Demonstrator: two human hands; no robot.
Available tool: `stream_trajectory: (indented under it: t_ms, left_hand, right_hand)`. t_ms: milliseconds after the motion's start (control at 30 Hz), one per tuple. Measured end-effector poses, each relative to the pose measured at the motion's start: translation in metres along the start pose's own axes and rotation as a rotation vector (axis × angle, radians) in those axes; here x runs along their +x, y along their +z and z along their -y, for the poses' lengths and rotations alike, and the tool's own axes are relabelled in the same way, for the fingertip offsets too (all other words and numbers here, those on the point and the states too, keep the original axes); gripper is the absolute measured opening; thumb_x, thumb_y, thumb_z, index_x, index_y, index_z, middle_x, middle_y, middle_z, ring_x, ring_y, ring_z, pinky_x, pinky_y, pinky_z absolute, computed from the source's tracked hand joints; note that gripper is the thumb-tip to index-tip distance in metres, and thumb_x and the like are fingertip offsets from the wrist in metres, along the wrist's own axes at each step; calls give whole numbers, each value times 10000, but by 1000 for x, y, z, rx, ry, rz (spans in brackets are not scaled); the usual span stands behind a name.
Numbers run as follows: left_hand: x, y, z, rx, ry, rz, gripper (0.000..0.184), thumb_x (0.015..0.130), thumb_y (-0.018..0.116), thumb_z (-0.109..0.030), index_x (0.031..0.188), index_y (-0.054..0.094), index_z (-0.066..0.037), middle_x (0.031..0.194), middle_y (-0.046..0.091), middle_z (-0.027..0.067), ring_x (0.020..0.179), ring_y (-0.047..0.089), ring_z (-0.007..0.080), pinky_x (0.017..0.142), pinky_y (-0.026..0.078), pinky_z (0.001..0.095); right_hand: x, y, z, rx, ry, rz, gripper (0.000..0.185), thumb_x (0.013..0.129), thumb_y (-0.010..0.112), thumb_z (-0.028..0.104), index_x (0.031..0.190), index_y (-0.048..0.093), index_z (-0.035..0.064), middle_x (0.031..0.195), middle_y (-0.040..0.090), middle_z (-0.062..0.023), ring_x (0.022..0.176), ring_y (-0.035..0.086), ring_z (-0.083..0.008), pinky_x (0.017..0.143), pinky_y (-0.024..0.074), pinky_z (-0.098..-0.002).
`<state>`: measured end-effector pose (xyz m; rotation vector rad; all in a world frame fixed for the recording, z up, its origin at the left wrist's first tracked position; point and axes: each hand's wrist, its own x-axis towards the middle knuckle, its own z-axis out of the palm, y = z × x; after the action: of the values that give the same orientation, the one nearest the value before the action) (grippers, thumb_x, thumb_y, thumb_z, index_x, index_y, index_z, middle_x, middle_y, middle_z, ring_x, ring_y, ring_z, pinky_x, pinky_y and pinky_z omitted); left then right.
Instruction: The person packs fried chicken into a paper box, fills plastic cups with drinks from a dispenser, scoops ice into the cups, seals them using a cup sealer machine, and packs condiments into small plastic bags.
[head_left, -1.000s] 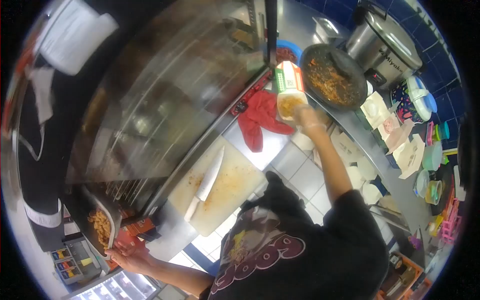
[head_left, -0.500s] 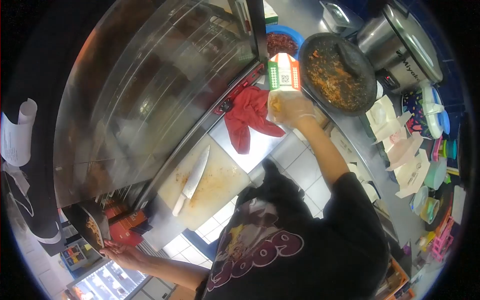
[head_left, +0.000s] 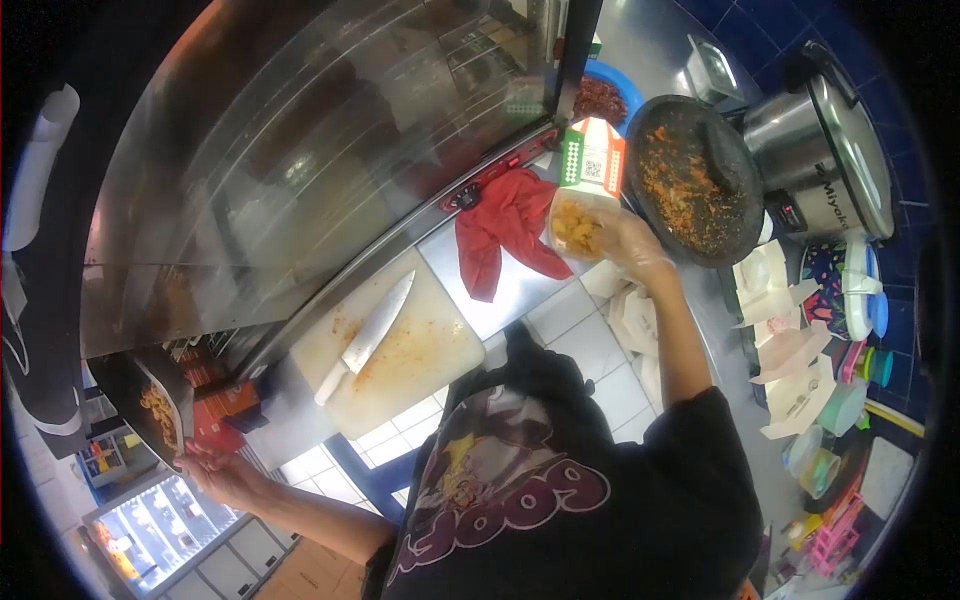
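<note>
Our left hand (head_left: 215, 475) pinches the tray's (head_left: 182, 400) rim; our right hand (head_left: 628, 243) bends its fingers at the carton (head_left: 592, 165) beside the dark bowl (head_left: 725, 215), grip unclear. We judge the carton light, crushable, best held by its walls.

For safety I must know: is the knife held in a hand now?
No, the knife lies on the cutting board with nothing gripping its white handle.

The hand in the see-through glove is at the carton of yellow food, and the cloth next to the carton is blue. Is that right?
Not quite: the cloth is red, as the head view shows. The gloved right hand is indeed at the carton of yellow food.
</note>
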<state>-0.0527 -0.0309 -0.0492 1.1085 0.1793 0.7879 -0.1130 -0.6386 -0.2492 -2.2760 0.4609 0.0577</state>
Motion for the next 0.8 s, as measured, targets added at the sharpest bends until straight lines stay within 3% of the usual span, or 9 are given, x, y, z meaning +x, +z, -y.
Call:
stream_trajectory:
  t_ms: [167,267,333,367,467,500,567,700,800]
  left_hand:
    - [3,-5,2,-8,-45,-11,299,987,638,-195,1161,583,43,1072,684,140,971,688,174,917,596,279]
    - [8,-13,2,-28,-60,73,284,982,644,-181,1146,588,45,1049,689,134,977,689,176,911,601,275]
    - [17,-23,6,18,-49,-70,488,1016,598,-255,1308,478,116,1354,539,215,1240,537,212,1121,460,304]
    - [22,-30,6,17,-48,-71,488,1016,598,-255,1308,478,116,1354,539,215,1240,537,212,1121,460,304]
    - [23,-37,1,-117,-113,33,436,1021,586,-224,1296,502,103,1302,581,194,1184,579,204,1083,502,298]
    - [16,-26,-4,-145,-148,71,359,990,628,-190,1221,552,75,1151,644,178,1033,646,195,963,563,287]
    - [13,-18,-2,-173,-190,120,283,959,670,-156,1145,602,46,1000,707,161,882,713,186,843,625,275]
    - [40,-48,-2,-140,-171,112,290,965,660,-184,1123,601,52,1002,703,173,883,713,192,826,623,255]
    - [54,-41,-15,-232,-228,292,322,993,622,-226,1139,572,57,1018,685,169,907,703,207,858,622,266]
  right_hand:
    - [20,37,-53,-403,139,55,331,926,568,227,1167,687,34,1126,693,-204,1066,662,-362,909,526,-442]
    - [21,34,-50,-391,66,24,288,934,581,220,1103,708,25,1120,698,-192,1013,677,-358,863,546,-430]
    - [13,29,-44,-161,52,-4,283,933,602,234,1082,713,21,1103,702,-187,991,683,-349,854,547,-421]
    - [10,28,-42,68,36,-33,281,932,622,249,1060,718,18,1086,706,-183,969,688,-341,845,548,-411]
    - [-1,21,-61,177,-179,-71,237,953,598,188,1055,717,11,1043,718,-182,926,684,-272,835,528,-359]
    - [-8,17,-59,214,-248,-84,224,960,590,168,1054,716,8,1028,722,-181,912,683,-249,831,521,-341]
    - [-30,-9,-22,336,178,-459,225,958,603,187,1032,724,13,1024,728,-151,890,675,-196,820,521,-323]
    - [-33,13,-62,181,315,-348,221,945,616,188,1024,726,14,994,731,-143,878,685,-224,827,523,-322]
    - [-23,33,-83,-200,65,-197,255,937,630,231,1021,722,9,935,733,-155,844,694,-261,806,525,-348]
